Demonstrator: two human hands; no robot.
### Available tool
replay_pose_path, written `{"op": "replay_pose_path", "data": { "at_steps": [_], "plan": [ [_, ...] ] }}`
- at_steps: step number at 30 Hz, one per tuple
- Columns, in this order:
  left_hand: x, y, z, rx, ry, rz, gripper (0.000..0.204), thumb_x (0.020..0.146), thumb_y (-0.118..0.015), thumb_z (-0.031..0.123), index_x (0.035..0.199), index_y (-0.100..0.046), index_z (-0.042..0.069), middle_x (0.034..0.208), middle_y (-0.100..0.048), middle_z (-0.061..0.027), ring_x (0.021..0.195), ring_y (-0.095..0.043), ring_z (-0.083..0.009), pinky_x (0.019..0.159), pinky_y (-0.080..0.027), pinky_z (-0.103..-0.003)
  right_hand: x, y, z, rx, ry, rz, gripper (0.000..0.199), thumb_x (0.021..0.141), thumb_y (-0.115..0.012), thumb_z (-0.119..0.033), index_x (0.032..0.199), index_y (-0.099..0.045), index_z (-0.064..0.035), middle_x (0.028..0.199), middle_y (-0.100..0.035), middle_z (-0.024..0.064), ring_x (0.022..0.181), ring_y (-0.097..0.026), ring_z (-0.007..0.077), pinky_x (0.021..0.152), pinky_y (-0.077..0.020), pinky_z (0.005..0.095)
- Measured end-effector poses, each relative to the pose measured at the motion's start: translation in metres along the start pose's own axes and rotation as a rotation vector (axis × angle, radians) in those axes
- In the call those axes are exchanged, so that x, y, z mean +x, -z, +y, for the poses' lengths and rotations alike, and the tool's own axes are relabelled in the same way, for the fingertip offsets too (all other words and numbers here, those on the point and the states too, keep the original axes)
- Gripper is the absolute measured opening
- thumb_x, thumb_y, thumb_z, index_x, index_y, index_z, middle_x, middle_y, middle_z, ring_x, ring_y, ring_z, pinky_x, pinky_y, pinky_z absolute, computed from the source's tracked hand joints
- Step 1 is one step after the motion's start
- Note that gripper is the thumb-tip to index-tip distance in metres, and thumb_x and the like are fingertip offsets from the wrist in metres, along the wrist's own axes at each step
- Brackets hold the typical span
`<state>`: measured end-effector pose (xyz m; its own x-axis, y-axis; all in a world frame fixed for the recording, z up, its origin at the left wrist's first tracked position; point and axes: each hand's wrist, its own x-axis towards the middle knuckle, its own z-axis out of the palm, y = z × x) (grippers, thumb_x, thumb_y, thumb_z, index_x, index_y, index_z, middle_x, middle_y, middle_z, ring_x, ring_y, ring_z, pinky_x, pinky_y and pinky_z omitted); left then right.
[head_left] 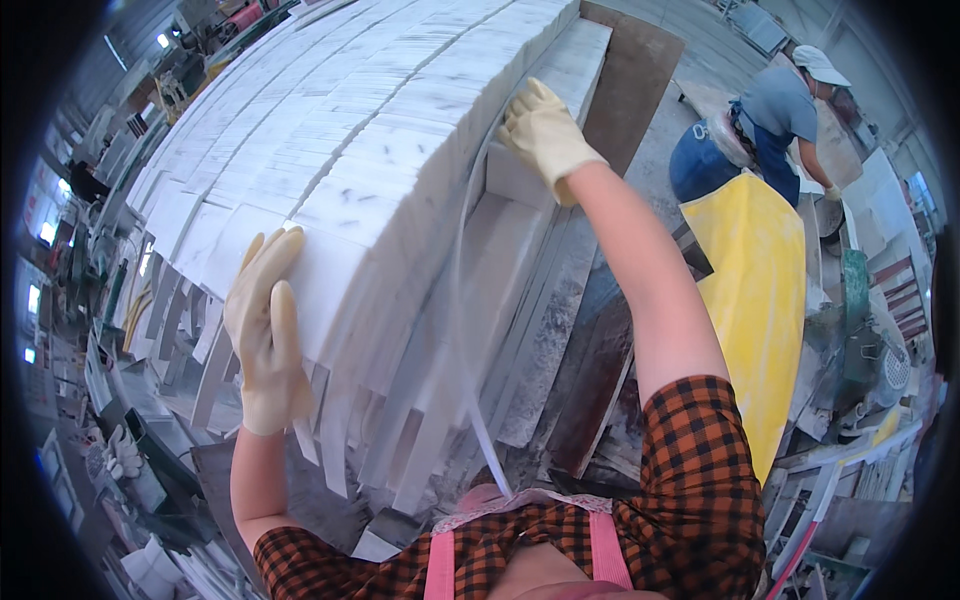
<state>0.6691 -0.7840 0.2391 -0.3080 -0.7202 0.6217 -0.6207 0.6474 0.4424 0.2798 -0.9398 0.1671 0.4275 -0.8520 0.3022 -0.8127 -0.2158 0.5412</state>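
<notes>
Rows of thin white marble slabs (370,165) stand packed on edge, grey veining on their faces. My left hand (265,335), in a cream rubber glove, lies with fingers stretched out against the near left end of the slabs. Reaching forward, my right hand (548,140), gloved alike, has its fingers curled at the right side of the stack. A thin pale band (462,330) runs from near my chest up along the stack's side to that hand, which seems closed on it. The fingertips' exact hold is partly hidden.
Long stone strips (525,395) and a brown board (632,85) lie along the stack's right side. Farther right is a yellow sheet (755,310). Beyond it a co-worker (775,120) in a white hat bends over. Stone pieces and equipment clutter the left side.
</notes>
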Motion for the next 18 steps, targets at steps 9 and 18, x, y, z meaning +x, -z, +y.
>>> {"op": "replay_pose_path", "data": {
  "at_steps": [9, 18],
  "plan": [
    [0.001, 0.000, 0.006, -0.005, 0.057, 0.026, 0.034, 0.102, -0.053, 0.015, 0.130, -0.066, -0.001, 0.131, -0.066, -0.0199, 0.137, -0.052, -0.0341, 0.120, -0.031, -0.046, -0.329, 0.090, -0.043, 0.896, -0.519, 0.253, 0.031, 0.095, -0.063, -0.017, 0.120, -0.069, 0.0001, 0.121, -0.069, 0.0152, 0.115, -0.063, 0.0346, 0.115, -0.0388, 0.0482],
    [-0.121, -0.078, 0.196, -0.376, -0.347, -0.126, 0.036, 0.098, -0.056, 0.007, 0.132, -0.066, 0.003, 0.138, -0.064, -0.0143, 0.138, -0.052, -0.0313, 0.122, -0.029, -0.047, -0.764, 0.264, -0.115, 0.934, -1.799, 0.595, 0.047, 0.110, -0.043, -0.031, 0.137, -0.058, 0.0041, 0.123, -0.071, 0.0157, 0.121, -0.061, 0.0197, 0.112, -0.0382, 0.0353]
  ]
}}
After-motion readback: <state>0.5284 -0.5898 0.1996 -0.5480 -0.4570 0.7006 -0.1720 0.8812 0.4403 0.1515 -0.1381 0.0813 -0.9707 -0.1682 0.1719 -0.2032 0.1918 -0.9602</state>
